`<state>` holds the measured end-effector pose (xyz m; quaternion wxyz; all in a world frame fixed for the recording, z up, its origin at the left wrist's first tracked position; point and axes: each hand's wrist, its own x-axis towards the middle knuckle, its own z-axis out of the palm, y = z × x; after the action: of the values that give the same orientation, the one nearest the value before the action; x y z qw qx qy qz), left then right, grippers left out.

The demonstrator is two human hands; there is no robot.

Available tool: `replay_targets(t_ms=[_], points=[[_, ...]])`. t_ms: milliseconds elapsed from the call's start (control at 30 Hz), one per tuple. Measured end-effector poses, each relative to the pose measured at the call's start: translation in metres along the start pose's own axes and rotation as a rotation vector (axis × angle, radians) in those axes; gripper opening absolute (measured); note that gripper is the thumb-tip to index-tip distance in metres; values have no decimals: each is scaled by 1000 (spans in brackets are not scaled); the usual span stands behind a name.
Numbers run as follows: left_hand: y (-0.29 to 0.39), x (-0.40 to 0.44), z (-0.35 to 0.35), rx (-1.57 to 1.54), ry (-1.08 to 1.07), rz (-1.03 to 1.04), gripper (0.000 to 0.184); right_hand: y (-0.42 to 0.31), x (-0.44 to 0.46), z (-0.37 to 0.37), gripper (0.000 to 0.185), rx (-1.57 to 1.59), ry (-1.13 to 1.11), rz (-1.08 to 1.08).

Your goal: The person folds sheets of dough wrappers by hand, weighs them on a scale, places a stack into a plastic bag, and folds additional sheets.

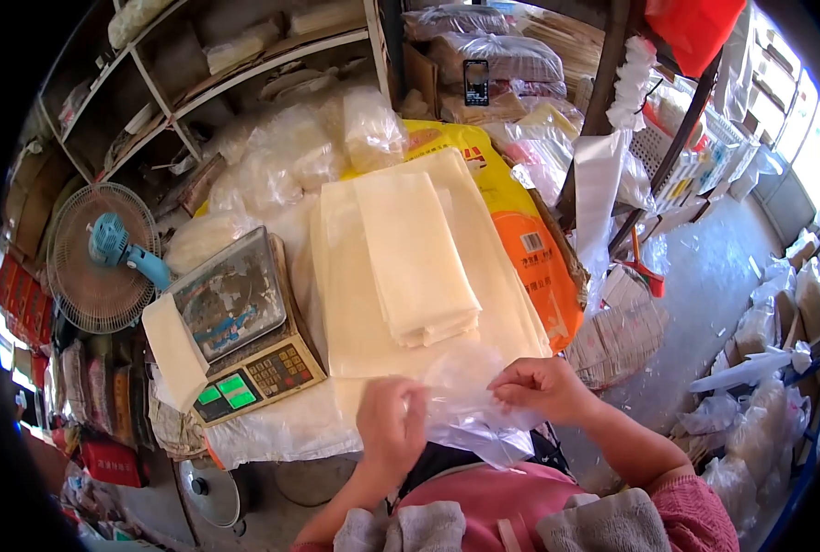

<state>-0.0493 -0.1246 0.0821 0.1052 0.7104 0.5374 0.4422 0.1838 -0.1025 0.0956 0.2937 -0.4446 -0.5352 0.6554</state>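
A clear plastic bag [484,414] hangs between my two hands at the table's front edge. My left hand [392,421] has its fingers curled at the bag's left side. On the other side my right hand [541,388] pinches the plastic between thumb and fingers. Just beyond them lies a folded stack of cream-coloured sheets [415,258], resting on a larger pile of flat cream sheets [336,313]. To the left of the pile sits a weighing scale [230,294] with a lit green display and a cream strip [175,354] draped over its left edge.
Yellow and orange printed sacking [534,267] lies under the pile's right side. Clear bags [290,147] are heaped behind the scale. A fan [106,258] stands at the left, and a phone [476,83] is propped at the back. Wrapped bundles [760,414] fill the right side.
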Motion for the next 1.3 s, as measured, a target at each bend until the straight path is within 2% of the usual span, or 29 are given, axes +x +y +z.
replay_targets(t_ms=[67, 133, 167, 200, 267, 300, 333, 367, 400, 433, 467, 533, 567, 633, 667, 733, 767, 867, 900, 967, 1000, 1033, 1067, 1100, 1133, 1200, 1233, 1267, 1300], points=[[23, -7, -11, -358, -383, -341, 26, 1, 2, 11, 11, 7, -16, 0], [31, -2, -1, -554, -561, -512, 27, 9, 3, 22, 23, -278, -9, -147], [16, -11, 11, -648, -595, -590, 24, 12, 3, 22, 26, -251, -58, -130], [11, -13, 15, -795, -530, -626, 21, 12, 2, 22, 29, -223, -104, -111], [4, -18, 22, -1090, -393, -697, 17, 22, 3, 8, 31, -192, -56, -93], [-19, -29, 28, -1191, -382, -766, 5, 20, 2, 3, 26, 31, 23, 9], [-17, -25, 20, -1404, -281, -805, 2, 21, 3, -2, 19, 95, 177, 40], [-11, -17, 11, -1616, -174, -837, 1, 51, 10, -26, 11, -5, 251, -112], [-10, -12, 3, -1825, -61, -861, 4, 65, 16, -45, 11, -369, 435, -279], [-28, -13, -1, -2104, -276, -635, 14, 59, 12, -56, 12, -68, 452, -160], [-32, -17, 0, -1932, -222, -709, 17, 47, 11, -63, 11, 122, 527, 10], [-22, -14, -5, -1579, -112, -837, 24, 33, 10, -62, 5, 344, 613, -41], [-17, -10, -4, -1467, -148, -815, 36, 28, 7, -62, 11, 530, 515, -13], [-10, -4, -2, -1323, -66, -920, 38, 22, 0, -66, 24, 895, 309, 42], [-9, -2, -2, -1249, -24, -972, 39, 25, 0, -71, 24, 967, 173, 9], [-16, -4, 1, -1254, 8, -926, 39, 28, -2, -80, 25, 1102, -100, -52], [-19, -4, 3, -1258, 26, -903, 39, 23, -9, -87, 24, 954, -31, -140], [10, 7, -2, -1023, -50, -968, 39, -35, -16, -49, 18, -265, 770, -546], [10, 10, 5, -1086, -77, -964, 39, -51, -19, -43, 15, -801, 892, -864], [11, 4, 11, -1197, -132, -983, 39, -40, -19, -6, 14, -523, 556, -1249], [14, 3, 7, -1234, -133, -964, 39, -34, -28, 9, 18, -649, 284, -935], [17, 7, 3, -1271, -135, -935, 39, -46, -11, 30, 27, -713, 66, -835], [19, 12, 0, -1311, -139, -900, 40, -25, 0, 30, 40, -854, -222, -478], [9, 15, -5, -1363, -8, -890, 45, -6, 10, 15, 42, -1019, -511, -355], [-5, 16, -14, -1262, 42, -874, 47, 4, 14, -3, 44, -1172, -804, -218], [-27, 20, -33, -1058, 146, -832, 50, -5, 18, -13, 47, -1157, -798, -129], [-24, 23, -31, -812, 297, -562, 51, -8, 20, -14, 48, -1143, -790, -84], [-15, 27, -25, -560, 430, -293, 53, -6, 23, -15, 49, -1142, -771, -168], [-2, 28, -22, -363, 320, -96, 52, 0, 28, -16, 49, -1141, -754, -248]])
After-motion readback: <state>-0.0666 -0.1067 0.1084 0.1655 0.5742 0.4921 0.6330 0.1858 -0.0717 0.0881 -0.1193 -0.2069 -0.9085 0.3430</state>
